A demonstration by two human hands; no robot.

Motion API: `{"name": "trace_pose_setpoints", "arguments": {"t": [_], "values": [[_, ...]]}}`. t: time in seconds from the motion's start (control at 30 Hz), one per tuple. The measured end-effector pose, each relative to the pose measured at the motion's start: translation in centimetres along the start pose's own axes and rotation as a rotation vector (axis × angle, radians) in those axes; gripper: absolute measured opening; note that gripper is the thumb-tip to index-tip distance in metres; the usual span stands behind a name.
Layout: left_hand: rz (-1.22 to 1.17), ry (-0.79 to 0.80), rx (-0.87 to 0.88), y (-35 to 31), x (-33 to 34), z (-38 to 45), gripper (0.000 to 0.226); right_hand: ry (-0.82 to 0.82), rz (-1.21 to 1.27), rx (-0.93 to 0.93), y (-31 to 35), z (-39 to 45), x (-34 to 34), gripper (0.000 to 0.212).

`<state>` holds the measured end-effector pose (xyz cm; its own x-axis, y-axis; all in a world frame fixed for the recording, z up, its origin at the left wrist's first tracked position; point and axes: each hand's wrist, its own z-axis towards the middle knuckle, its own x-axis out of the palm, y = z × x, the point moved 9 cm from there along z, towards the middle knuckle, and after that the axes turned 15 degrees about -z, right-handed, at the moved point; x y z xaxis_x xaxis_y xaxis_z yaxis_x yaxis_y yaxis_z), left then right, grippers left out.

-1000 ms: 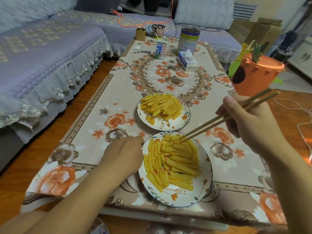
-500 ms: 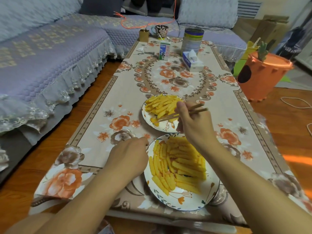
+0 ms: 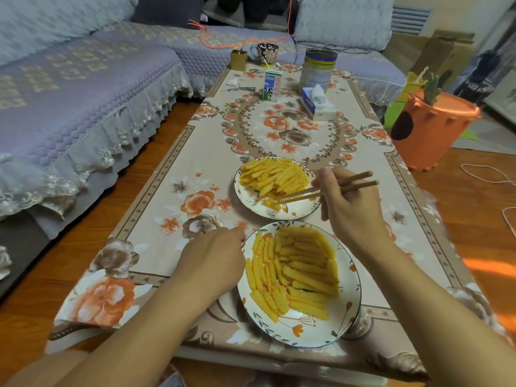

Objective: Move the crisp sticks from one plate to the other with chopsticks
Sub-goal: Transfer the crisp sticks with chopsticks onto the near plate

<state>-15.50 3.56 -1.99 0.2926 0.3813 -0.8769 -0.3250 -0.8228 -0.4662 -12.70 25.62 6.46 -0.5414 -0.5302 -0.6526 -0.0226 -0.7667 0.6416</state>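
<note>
Two white flowered plates stand on the table, both loaded with yellow crisp sticks. The near plate (image 3: 346,311) sits by the table's front edge, the far plate (image 3: 301,210) just behind it. My right hand (image 3: 351,210) grips a pair of wooden chopsticks (image 3: 321,189) whose tips reach down to a crisp stick (image 3: 272,203) at the front of the far plate. My left hand (image 3: 215,258) rests on the tablecloth against the left rim of the near plate, its fingertips hidden.
A milk carton (image 3: 271,85), a tin can (image 3: 318,67), a tissue box (image 3: 318,104), a mug (image 3: 266,51) and a small box (image 3: 238,59) stand at the far end. A sofa (image 3: 69,93) runs along the left. An orange bin (image 3: 427,129) stands on the floor to the right.
My right hand carried the chopsticks from the near plate's back edge over to the far plate; their tips now touch a stick at its front. My left hand stayed by the near plate.
</note>
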Motion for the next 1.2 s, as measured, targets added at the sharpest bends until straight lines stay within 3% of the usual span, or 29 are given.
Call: {"name": "trace_pose_setpoints", "arguments": {"t": [0.17,0.4,0.57,0.73,0.83,1.03,1.2], "values": [[0.01,0.004,-0.016,0.0,0.1,0.0,0.035,0.069,-0.007,-0.004,-0.1,-0.1,1.6,0.036],[0.011,0.006,-0.023,0.3,0.1,0.2,0.034,0.046,0.015,0.031,-0.2,0.3,0.9,0.039],[0.006,0.016,-0.021,0.3,0.1,0.2,0.035,-0.018,0.25,0.204,0.6,0.0,-3.7,0.055],[0.016,0.016,-0.016,0.2,0.1,0.1,0.034,0.121,0.196,0.187,1.9,-1.7,-3.4,0.058],[0.01,0.013,-0.012,0.2,0.0,0.0,0.035,0.167,0.118,0.158,2.2,-2.0,-2.8,0.055],[0.005,0.007,-0.008,0.1,0.2,-0.1,0.036,-0.046,0.153,0.167,0.7,-0.5,-4.7,0.043],[0.015,0.009,-0.005,0.2,0.0,-0.1,0.035,0.069,0.078,0.083,-0.1,0.2,-0.2,0.033]]}}
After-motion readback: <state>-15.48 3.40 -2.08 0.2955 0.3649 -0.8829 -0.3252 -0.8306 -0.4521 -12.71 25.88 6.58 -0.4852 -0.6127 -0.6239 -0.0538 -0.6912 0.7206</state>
